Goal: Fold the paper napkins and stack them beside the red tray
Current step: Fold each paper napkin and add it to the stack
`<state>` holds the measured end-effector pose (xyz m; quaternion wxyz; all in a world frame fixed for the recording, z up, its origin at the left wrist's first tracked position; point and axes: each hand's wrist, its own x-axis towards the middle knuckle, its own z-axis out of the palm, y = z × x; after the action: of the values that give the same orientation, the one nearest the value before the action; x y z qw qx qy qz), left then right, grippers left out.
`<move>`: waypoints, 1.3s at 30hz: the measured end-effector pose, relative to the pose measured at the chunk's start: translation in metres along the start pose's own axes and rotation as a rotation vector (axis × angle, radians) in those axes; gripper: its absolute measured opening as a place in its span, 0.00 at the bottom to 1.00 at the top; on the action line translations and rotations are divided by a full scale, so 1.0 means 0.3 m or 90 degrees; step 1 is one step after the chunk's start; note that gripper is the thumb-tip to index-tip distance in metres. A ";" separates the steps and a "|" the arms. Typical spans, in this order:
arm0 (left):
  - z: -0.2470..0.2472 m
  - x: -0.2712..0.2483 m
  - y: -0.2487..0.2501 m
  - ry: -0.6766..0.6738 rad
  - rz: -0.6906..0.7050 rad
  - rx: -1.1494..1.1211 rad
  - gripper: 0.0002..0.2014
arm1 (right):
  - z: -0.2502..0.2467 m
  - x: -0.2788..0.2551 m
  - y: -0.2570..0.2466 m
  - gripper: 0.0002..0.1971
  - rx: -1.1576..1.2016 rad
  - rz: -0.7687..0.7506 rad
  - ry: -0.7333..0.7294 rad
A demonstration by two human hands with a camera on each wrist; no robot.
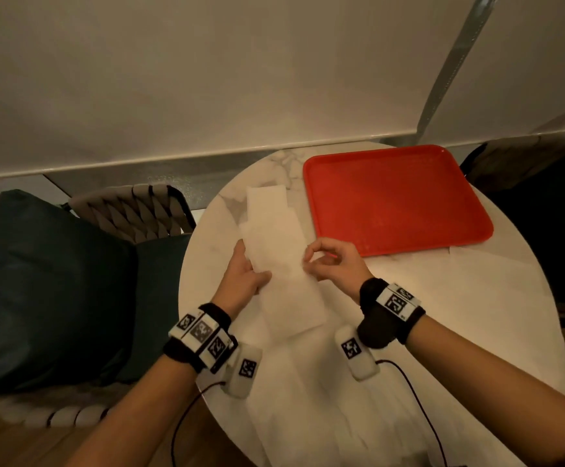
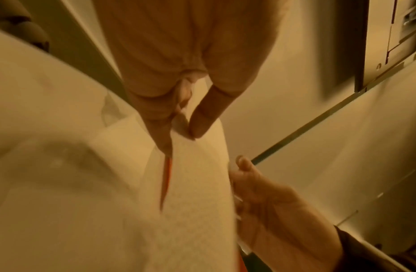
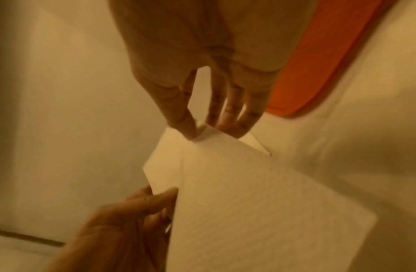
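A white paper napkin (image 1: 282, 264) is held just above the round marble table (image 1: 409, 315), left of the red tray (image 1: 395, 200). My left hand (image 1: 252, 262) grips its left edge, thumb on top and fingers under; the left wrist view shows that pinch (image 2: 187, 133) on the napkin (image 2: 197, 184). On the right edge, my right hand (image 1: 308, 259) pinches it between thumb and fingertips, seen close in the right wrist view (image 3: 199, 133) on the napkin (image 3: 248, 193). Behind it, folded napkins (image 1: 267, 202) lie beside the tray. The tray (image 3: 318, 64) holds nothing.
More flat white napkins (image 1: 311, 406) cover the table's near part. A woven chair (image 1: 132, 214) with a dark cushion (image 1: 48, 281) stands left of the table. A wall runs behind the table and a dark seat (image 1: 550, 214) stands at the right.
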<state>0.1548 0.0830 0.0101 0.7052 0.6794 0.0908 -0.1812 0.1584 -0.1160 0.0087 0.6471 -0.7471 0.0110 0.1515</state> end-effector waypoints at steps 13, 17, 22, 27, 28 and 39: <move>-0.158 0.553 -0.015 0.125 0.101 0.380 0.19 | 0.023 0.567 0.090 0.25 -0.237 0.057 0.090; -0.159 0.611 -0.080 0.152 0.103 0.395 0.21 | 0.037 0.636 0.137 0.25 -0.314 0.022 0.085; -0.149 0.646 -0.110 0.141 0.124 0.432 0.21 | 0.056 0.682 0.178 0.25 -0.401 0.017 0.054; -0.140 0.655 -0.122 0.127 0.086 0.530 0.22 | 0.073 0.677 0.187 0.27 -0.436 0.057 0.042; -0.137 0.647 -0.118 0.126 0.070 0.559 0.22 | 0.069 0.667 0.178 0.29 -0.446 0.069 0.034; 0.067 0.302 -0.065 -0.005 0.111 0.615 0.13 | -0.293 0.193 0.016 0.17 -0.478 0.057 0.072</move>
<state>0.2282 0.0509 -0.0407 0.3220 0.9333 -0.0635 -0.1455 0.2314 -0.1917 0.0003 0.3191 -0.9382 0.0232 0.1315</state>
